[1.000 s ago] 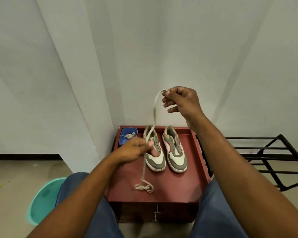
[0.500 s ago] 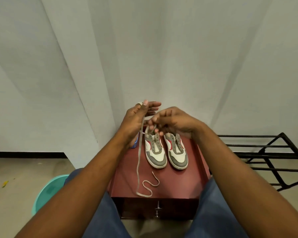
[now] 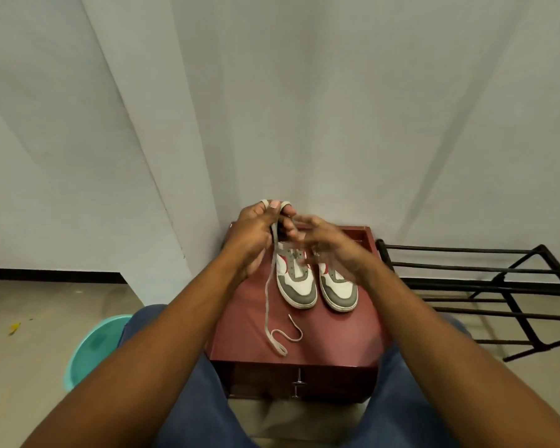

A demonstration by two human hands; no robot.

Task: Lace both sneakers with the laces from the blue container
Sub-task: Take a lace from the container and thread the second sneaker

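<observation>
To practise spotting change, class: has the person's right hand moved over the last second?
Yes. The right hand has come down from high before the grey wall to just above the grey-and-white sneakers on the dark red wooden cabinet.

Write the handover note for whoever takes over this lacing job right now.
Left hand: grips the lace up high, looped over its fingers.
Right hand: close beside the left one, blurred; whether it holds the lace cannot be told.
Things: the lace hangs down to the red table, its end coiled on it. Left sneaker and right sneaker stand side by side. The blue container is not visible.
Done: one lace taken up.
Left: thread both sneakers; no lace shows in the visible eyelets.
</observation>
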